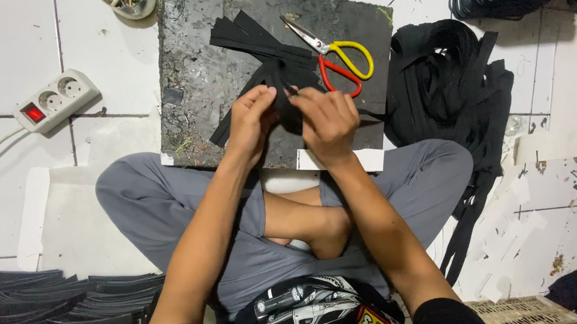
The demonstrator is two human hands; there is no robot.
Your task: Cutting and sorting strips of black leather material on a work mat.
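Sitting cross-legged, you pinched a black flat fabric strip (288,94) between both closed hands, left hand (250,120) and right hand (330,122), above the dark scuffed work board (194,74), near yellow-and-red-handled scissors (335,60).

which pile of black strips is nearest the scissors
The small fan of strips on the dark board, touching the scissors. The heap at right and stack at lower left lie off the board.

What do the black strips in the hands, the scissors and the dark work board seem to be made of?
Black strips: matte, limp, probably fabric or thin foam; they bend between both hands.
Scissors: shiny metal blades, glossy red and yellow plastic handles.
Work board: dark, rough, scarred slab, possibly rubber or stone.
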